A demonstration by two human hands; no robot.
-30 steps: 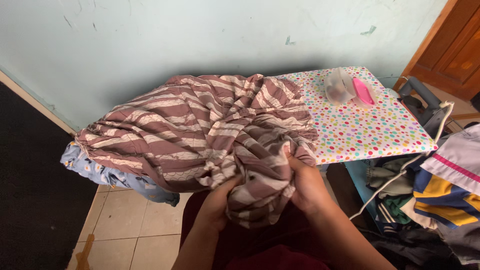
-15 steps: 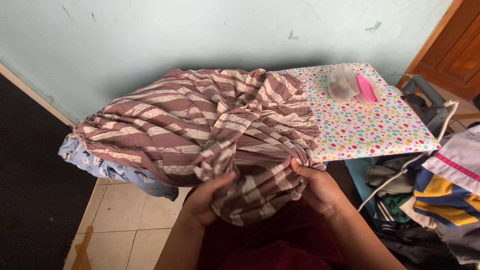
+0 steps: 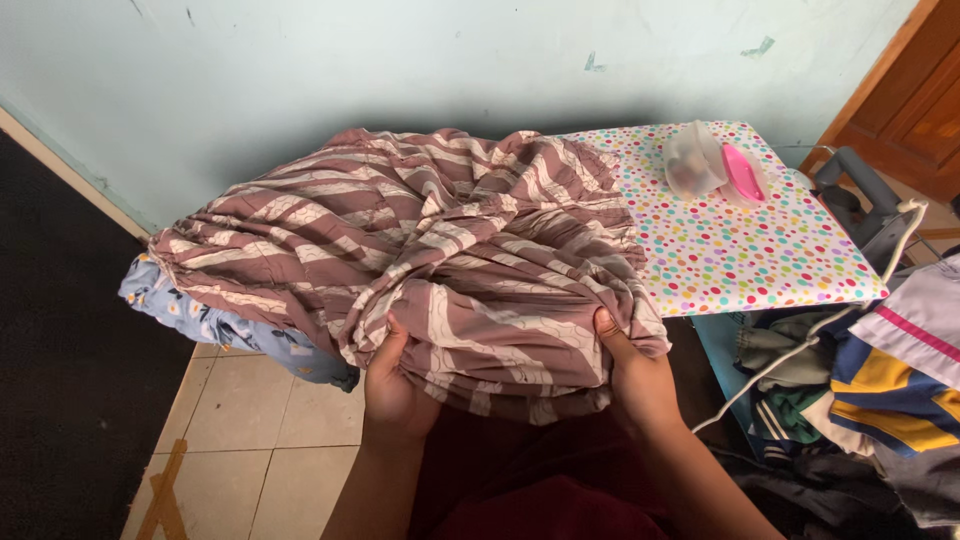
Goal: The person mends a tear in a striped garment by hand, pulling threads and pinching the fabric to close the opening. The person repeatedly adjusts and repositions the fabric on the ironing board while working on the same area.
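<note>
A brown garment with cream stripes (image 3: 420, 240) lies bunched over the left part of a polka-dot ironing board (image 3: 740, 250). My left hand (image 3: 392, 385) grips its near hem from below, thumb on top. My right hand (image 3: 628, 375) clutches the same hem further right, by the board's near edge. Between the hands the cloth is stretched into a flat striped band. A blue flowered cloth (image 3: 200, 320) pokes out under the garment at the left.
A clear plastic tub (image 3: 692, 165) and its pink lid (image 3: 742, 172) rest on the board's far right. A grey iron (image 3: 865, 205) with a white cord (image 3: 800, 350) stands to the right. A heap of clothes (image 3: 880, 390) fills the lower right. A wooden door (image 3: 910, 90) is beyond.
My hands have moved apart along the hem, spreading the bunched cloth into a wider flat band. The left hand slid left, the right stayed near the board's edge.
</note>
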